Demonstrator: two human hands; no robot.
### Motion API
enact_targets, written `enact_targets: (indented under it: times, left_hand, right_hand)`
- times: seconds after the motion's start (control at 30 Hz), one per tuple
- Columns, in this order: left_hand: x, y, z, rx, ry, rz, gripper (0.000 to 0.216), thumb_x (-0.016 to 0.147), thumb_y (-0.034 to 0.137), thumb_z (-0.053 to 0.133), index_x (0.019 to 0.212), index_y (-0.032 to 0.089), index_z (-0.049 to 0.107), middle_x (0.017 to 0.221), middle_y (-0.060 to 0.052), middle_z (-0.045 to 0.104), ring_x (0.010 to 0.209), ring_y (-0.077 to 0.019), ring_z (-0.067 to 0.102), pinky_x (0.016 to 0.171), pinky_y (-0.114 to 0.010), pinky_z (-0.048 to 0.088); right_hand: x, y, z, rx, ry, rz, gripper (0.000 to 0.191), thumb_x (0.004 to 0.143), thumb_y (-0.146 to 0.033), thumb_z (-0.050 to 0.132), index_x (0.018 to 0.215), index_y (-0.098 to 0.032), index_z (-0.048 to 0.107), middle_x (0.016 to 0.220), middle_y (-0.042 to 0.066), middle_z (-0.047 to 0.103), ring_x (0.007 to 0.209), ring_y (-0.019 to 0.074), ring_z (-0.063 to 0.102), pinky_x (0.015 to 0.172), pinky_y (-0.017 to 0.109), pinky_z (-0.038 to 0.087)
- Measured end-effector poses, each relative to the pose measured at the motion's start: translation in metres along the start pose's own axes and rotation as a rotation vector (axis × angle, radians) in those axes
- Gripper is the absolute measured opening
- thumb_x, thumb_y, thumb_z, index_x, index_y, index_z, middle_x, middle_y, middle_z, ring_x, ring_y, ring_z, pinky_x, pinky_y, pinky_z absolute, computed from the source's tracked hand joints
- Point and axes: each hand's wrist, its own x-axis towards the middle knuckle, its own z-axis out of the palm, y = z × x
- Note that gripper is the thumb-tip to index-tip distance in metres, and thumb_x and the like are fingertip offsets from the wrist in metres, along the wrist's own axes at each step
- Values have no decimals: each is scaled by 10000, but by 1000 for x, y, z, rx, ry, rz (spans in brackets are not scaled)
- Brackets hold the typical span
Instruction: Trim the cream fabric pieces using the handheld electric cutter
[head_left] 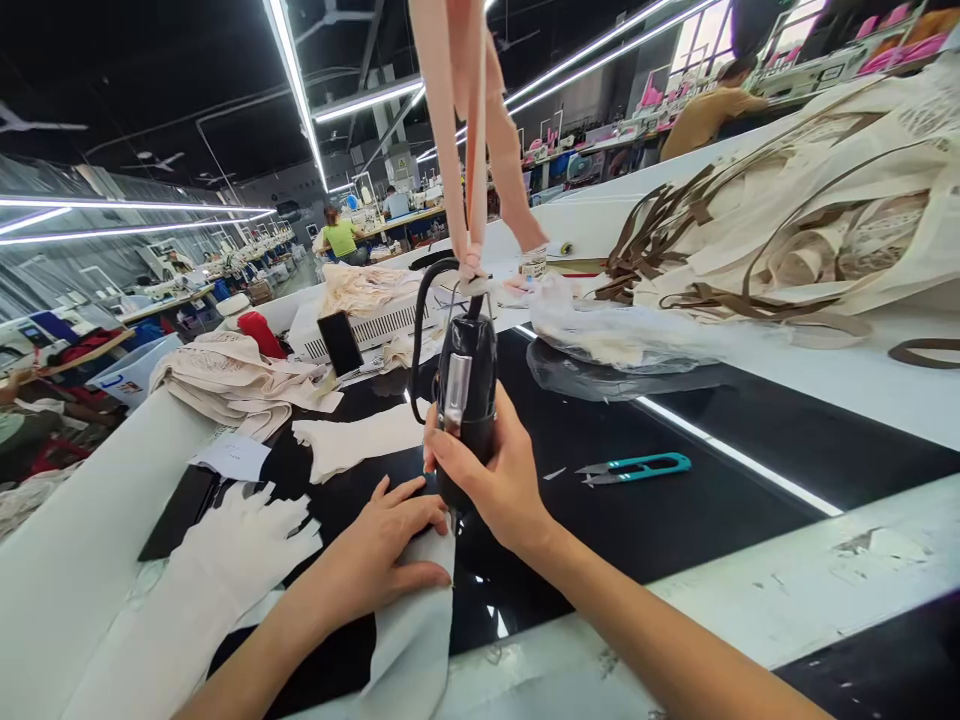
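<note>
My right hand [501,476] is wrapped round a black handheld tool [466,385] that hangs on pink fabric straps [471,120] from above, its tip down near the table. My left hand [379,555] lies flat, fingers spread, pressing a white fabric piece [414,640] onto the glossy black table surface [675,510], just beside the tool's tip. A white glove-shaped piece [225,560] lies to the left of that hand.
Teal thread snips [634,467] lie right of my hands. Clear plastic bags [600,340] and a heap of cream bags with brown straps [810,230] sit behind. Folded cream fabric [240,385] and a paper slip [231,455] lie left. Other workers sit at far tables.
</note>
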Motion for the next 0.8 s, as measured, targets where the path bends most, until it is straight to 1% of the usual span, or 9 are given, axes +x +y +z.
enact_targets:
  times: [0.1, 0.2, 0.43, 0.63, 0.8]
  left_hand:
    - [1, -3, 1, 7, 8, 19, 342, 966, 212, 963, 1187, 267, 708, 1438, -67, 779, 1632, -404, 549, 1426, -780, 197]
    - [1, -4, 1, -10, 11, 40, 332, 967, 235, 966, 1184, 270, 718, 1443, -59, 780, 1634, -403, 542, 1428, -778, 188]
    - [0, -2, -1, -14, 14, 43, 303, 982, 231, 944, 1202, 264, 738, 1428, -70, 790, 1634, -392, 541, 1425, -766, 218]
    - [0, -3, 1, -11, 63, 104, 350, 974, 196, 945, 1270, 256, 769, 1586, -122, 726, 1625, -390, 551, 1393, -813, 274]
    - [3, -7, 0, 5, 48, 131, 416, 940, 265, 1004, 1300, 253, 796, 1682, -144, 659, 1634, -404, 541, 1388, -800, 305]
  right_hand:
    - [-1, 0, 3, 14, -4, 7, 276, 853, -366, 825, 984, -288, 595, 813, -39, 656, 686, 166, 598, 583, 297, 530]
    - [-1, 1, 3, 5, -19, 6, 267, 852, -361, 815, 979, -290, 592, 798, -47, 643, 670, 163, 588, 590, 301, 529]
    - [-4, -2, 3, -40, -14, -16, 219, 881, -343, 784, 963, -284, 590, 792, -44, 651, 672, 160, 588, 599, 297, 531]
    - [-14, -4, 4, -2, -29, 23, 266, 872, -368, 808, 979, -295, 575, 829, -35, 648, 681, 169, 593, 578, 300, 540]
    - [-17, -4, 4, 2, -36, 43, 237, 888, -364, 788, 970, -296, 576, 827, -25, 628, 677, 173, 568, 545, 293, 517]
